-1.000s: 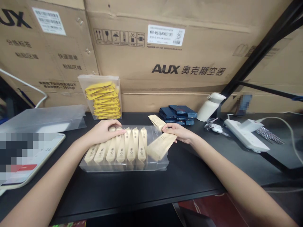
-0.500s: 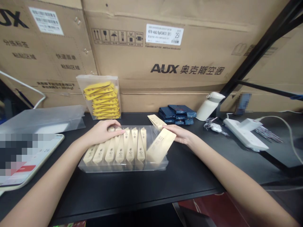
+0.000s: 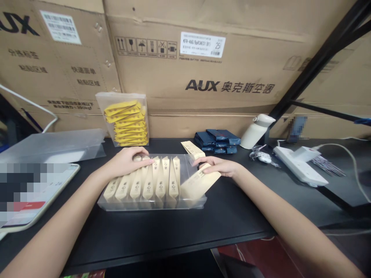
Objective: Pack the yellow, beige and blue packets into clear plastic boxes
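Pinching one packet [image 3: 198, 184], right fingers [image 3: 204, 159] nearly meet; parted left fingers [image 3: 139, 150] cover "心" packets [image 3: 160, 183].

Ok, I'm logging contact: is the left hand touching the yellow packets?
No, the left hand rests on tan packets in the nearer clear box; the yellow packets stand behind.

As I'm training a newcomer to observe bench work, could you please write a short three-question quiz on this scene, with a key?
1. What colour are the stacked packets in the upright clear box: (a) blue, (b) yellow or (c) red?
2. True or false: the white bottle is to the right of the dark blue packets.
3. What do the left hand and right hand each touch?

Key: 1: b. 2: True. 3: The left hand touches the row of tan packets; the right hand holds a slanted tan packet.
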`<state>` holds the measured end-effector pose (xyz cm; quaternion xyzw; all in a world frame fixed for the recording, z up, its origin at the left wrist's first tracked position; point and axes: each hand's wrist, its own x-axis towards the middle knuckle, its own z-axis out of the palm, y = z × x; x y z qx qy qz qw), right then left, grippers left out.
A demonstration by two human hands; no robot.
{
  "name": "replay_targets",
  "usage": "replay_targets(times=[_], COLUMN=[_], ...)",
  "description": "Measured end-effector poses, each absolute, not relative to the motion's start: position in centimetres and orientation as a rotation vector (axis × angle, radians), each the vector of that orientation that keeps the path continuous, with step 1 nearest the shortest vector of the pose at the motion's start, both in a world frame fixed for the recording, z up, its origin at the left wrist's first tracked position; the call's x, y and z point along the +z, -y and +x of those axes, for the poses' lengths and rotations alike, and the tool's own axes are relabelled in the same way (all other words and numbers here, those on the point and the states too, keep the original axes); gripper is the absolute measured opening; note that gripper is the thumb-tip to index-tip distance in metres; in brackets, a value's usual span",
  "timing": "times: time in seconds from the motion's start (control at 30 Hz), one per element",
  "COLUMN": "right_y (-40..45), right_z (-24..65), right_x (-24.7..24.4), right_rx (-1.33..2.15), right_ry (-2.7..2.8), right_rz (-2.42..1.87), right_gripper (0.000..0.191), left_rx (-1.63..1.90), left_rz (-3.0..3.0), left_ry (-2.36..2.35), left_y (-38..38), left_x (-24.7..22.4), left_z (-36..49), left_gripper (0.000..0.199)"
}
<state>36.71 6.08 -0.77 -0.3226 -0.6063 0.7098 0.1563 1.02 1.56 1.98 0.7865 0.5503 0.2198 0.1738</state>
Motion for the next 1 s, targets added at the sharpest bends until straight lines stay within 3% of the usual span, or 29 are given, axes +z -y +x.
replay_targets(times=[0.27,0.53,0.77,1.0], right_y=[-6.4,-6.2,-6.4,-6.8], right_z=[36.5,36.1,36.1,37.3], right_x=[-0.9,-1.0,-1.2,-1.2], right_rx=[1.889,1.959,1.939,2.042], right_ry=[1.638,1.639,1.456,1.75], right_rz=[-1.101,-1.195,-1.143,-0.822], right_gripper=[0.035,0.023,0.032,0.043], left_rx=[0.631,0.629,0.626,0.633], left_rz=[2.23,2.23,2.225,2.224], left_ry=[-1.561,-1.56,-1.562,-1.556], left_y=[-1.6,-1.6,-1.6,-1.6], left_x=[1.8,1.8,1.9,1.9], left_z=[1.0,1.0,1.0,1.0], left_gripper=[0.044,0.044,0.044,0.044])
